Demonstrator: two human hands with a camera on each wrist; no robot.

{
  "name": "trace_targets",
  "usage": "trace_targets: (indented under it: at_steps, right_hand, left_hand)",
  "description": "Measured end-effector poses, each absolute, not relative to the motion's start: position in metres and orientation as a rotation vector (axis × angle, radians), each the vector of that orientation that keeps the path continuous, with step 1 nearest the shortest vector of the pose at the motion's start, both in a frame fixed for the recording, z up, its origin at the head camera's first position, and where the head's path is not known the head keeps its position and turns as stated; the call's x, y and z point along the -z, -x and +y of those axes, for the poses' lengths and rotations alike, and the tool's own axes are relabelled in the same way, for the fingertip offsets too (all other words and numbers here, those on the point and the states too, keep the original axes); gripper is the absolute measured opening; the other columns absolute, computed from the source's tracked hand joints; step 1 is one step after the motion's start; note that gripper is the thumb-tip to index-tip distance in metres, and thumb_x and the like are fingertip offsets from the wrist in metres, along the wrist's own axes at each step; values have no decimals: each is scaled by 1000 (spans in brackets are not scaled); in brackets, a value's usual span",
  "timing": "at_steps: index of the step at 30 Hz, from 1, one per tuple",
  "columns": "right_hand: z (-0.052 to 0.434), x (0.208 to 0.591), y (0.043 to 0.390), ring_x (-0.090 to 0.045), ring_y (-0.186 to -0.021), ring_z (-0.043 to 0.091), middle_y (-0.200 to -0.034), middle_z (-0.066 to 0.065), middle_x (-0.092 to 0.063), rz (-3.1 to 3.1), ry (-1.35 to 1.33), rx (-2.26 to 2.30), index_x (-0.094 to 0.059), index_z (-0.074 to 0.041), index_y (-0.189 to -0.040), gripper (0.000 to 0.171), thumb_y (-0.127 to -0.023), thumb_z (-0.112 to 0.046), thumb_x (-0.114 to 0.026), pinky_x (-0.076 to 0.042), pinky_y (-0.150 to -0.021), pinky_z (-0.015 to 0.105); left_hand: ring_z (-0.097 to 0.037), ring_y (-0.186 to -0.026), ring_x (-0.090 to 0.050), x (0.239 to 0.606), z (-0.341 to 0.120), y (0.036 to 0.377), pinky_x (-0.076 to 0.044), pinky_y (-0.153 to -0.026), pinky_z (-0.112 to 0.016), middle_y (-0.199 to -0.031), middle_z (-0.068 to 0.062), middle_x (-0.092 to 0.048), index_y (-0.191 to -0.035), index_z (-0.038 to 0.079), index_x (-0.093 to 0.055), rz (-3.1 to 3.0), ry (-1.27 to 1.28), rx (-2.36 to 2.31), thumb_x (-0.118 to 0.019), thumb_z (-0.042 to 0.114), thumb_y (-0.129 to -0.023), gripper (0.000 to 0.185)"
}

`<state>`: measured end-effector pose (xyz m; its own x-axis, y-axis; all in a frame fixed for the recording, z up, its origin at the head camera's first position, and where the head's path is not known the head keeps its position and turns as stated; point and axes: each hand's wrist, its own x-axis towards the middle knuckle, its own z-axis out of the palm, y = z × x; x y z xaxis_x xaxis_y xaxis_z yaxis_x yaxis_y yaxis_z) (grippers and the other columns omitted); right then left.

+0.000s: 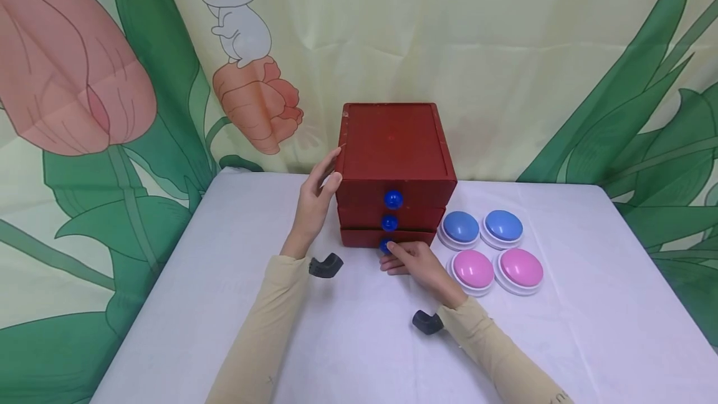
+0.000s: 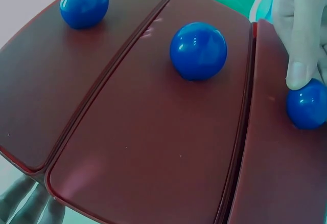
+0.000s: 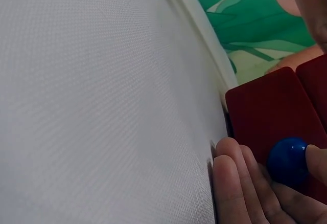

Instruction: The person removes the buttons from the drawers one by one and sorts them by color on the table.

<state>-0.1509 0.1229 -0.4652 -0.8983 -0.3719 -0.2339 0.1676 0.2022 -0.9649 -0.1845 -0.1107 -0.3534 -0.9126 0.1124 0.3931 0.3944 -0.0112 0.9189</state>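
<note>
A dark red three-drawer box (image 1: 391, 142) stands near the back of the table, each drawer front bearing a round blue knob. My right hand (image 1: 417, 265) pinches the bottom knob (image 2: 308, 109), its thumb on the knob and its other fingers below, close over the tablecloth. In the right wrist view the bottom drawer front (image 3: 271, 106) shows behind that knob (image 3: 283, 165). A thin dark gap runs between the bottom and middle drawers. Against the box's left side rests my left hand (image 1: 312, 204), fingers extended; its fingertips (image 2: 36, 206) show past the box edge in the left wrist view.
Right of the box sit two blue domed buttons (image 1: 461, 227) (image 1: 503, 226) on white bases, with two pink ones (image 1: 473, 268) (image 1: 521, 267) in front. Black wrist pieces (image 1: 326, 265) (image 1: 427, 322) project by both sleeves. A printed curtain (image 1: 477, 48) hangs behind the white-covered table (image 1: 224, 254).
</note>
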Motion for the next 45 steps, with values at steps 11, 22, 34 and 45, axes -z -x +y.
trace_targets:
  at_steps: [11, 22, 34, 45]
  right_hand:
    - [121, 466, 155, -73, -94, 30, -106, 25, -71, 2066, 154, 1769, -63, 12, -120, 45, -104, -28, -52, -59, -81, 35]
    - [121, 467, 156, -73, -94, 31, -106, 26, -71, 2077, 146, 1772, -63, 12, -120, 45, -103, -29, -53, -59, -82, 37]
    - [121, 467, 155, -73, -93, 31, -106, 25, -71, 2104, 137, 1762, -63, 11, -121, 46, -104, -30, -52, -59, -82, 37]
    - [119, 466, 152, -74, -85, 28, -100, 26, -71, 2158, 127, 1776, -65, 14, -114, 44, -105, -26, -51, -60, -77, 35]
  left_hand:
    - [-23, -139, -43, 363, -112, 191, -39, -112, -46, -151, -13, -45, -151, 5, -41, -2046, 540, 2028, -50, 14, -101, 52]
    - [-15, -137, -44, 383, -115, 204, -40, -112, -45, -149, 0, -48, -150, 22, -46, -2014, 569, 1996, -53, 29, -101, 50]
    - [-20, -140, -42, 380, -114, 203, -39, -112, -47, -152, -5, -45, -152, 16, -42, -2021, 566, 2013, -52, 21, -101, 52]
    - [-18, -135, -48, 379, -121, 185, -45, -107, -45, -147, -4, -51, -150, 19, -44, -2143, 504, 1913, -53, 19, -103, 48]
